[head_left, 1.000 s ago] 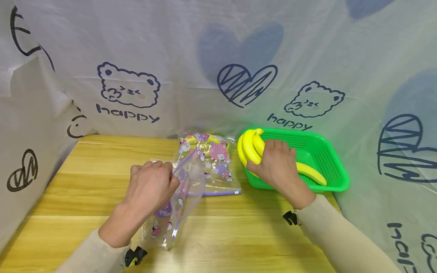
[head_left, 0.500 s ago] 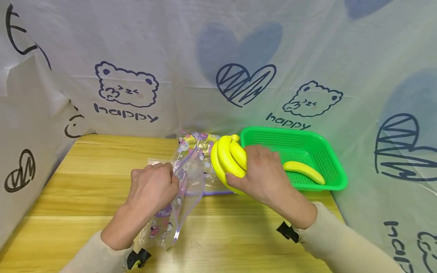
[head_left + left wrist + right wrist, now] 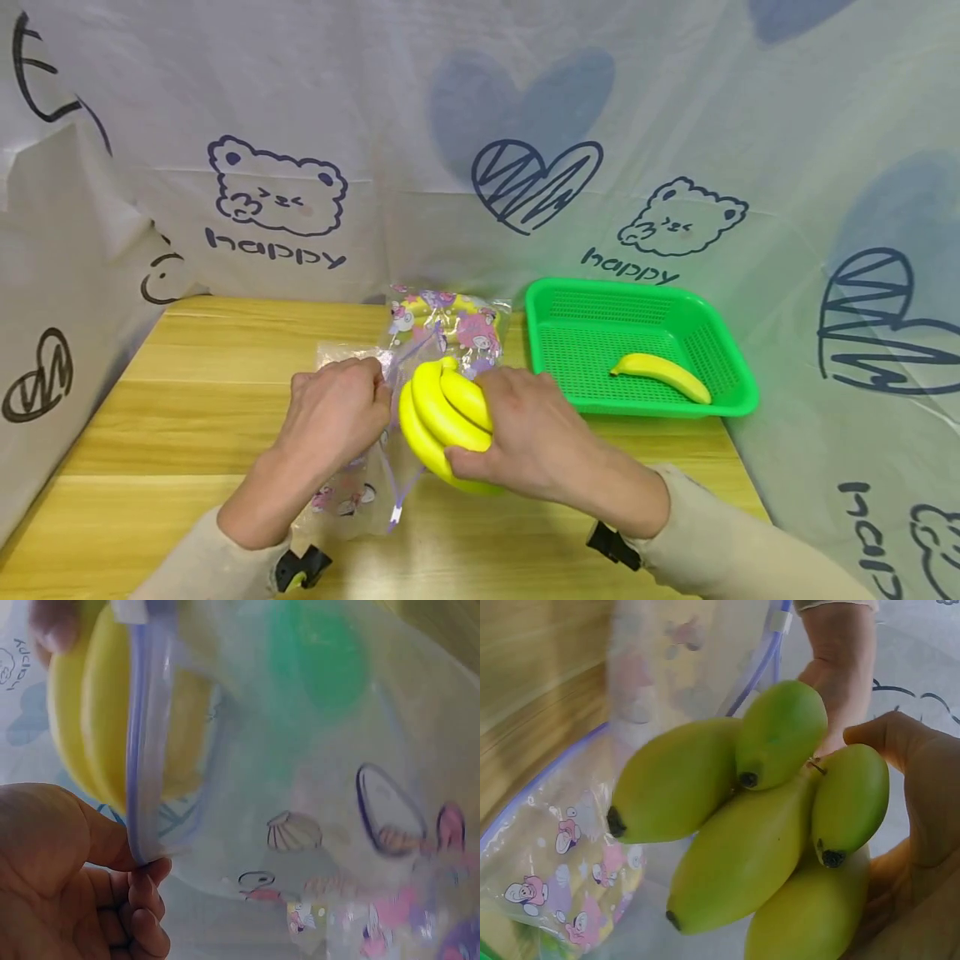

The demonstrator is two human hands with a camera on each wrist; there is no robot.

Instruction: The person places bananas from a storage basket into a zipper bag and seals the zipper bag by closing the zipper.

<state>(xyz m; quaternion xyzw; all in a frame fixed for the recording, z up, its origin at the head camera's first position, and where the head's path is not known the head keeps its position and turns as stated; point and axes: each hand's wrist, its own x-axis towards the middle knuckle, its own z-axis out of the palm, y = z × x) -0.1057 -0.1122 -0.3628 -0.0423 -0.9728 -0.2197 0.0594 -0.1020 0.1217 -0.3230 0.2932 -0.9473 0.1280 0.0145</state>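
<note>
My left hand [image 3: 337,412] pinches the edge of a clear zip bag [image 3: 292,772] printed with cartoon figures. The bag's purple slider edge [image 3: 139,742] hangs open toward the right. In my right hand [image 3: 525,433] is a bunch of yellow bananas [image 3: 438,417], gripped from its right side and held right at the bag's mouth. Green-tinged banana tips with dark ends show in the right wrist view. Behind the bunch lies a second printed zip bag [image 3: 480,329] with something yellow inside; its front part is hidden by the bunch.
A green plastic basket [image 3: 577,354] stands at the back right of the wooden table [image 3: 247,333], with a single banana [image 3: 663,375] in it. A printed white cloth [image 3: 420,233] hangs behind the table and along both sides.
My right hand has lifted the banana bunch out of the green basket and carried it left to the bag's mouth. The left hand has stayed nearly still, holding the bag.
</note>
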